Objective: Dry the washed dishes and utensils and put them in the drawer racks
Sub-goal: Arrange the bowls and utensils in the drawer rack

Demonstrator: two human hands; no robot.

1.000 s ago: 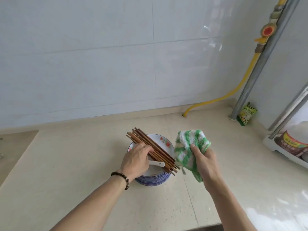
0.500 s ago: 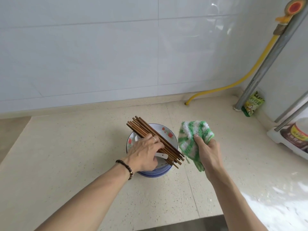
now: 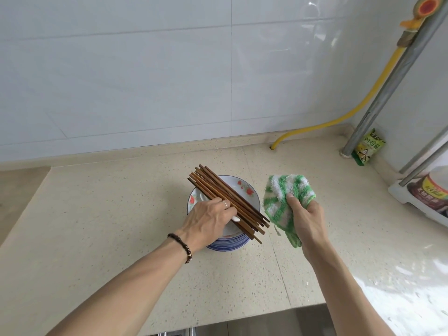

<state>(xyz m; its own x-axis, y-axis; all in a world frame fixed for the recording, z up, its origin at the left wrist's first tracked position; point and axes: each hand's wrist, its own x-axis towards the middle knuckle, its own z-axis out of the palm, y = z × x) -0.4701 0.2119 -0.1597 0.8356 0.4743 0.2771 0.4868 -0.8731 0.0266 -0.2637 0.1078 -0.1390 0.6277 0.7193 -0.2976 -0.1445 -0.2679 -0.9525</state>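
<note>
A stack of bowls (image 3: 244,190) with blue-striped sides and red flowers inside stands on the beige counter. Several brown wooden chopsticks (image 3: 218,187) lie in a bundle across the top bowl, slanting from far left to near right. A white spoon (image 3: 203,197) sits in the bowl under them. My left hand (image 3: 208,220) reaches over the bowl and its fingers curl round the middle of the chopstick bundle. My right hand (image 3: 306,218) grips a green and white checked cloth (image 3: 284,197) just right of the bowls, held above the counter.
The speckled counter (image 3: 109,226) runs to a white tiled wall. A yellow hose (image 3: 339,117) and a grey pipe (image 3: 388,86) rise at the back right, with a green packet (image 3: 368,146) beside them. A bottle on a white stand (image 3: 431,192) sits at the right edge.
My left hand has closed its fingers over the chopsticks. The right hand and cloth have stayed beside the bowls. The camera view has tilted slightly down and closer.
</note>
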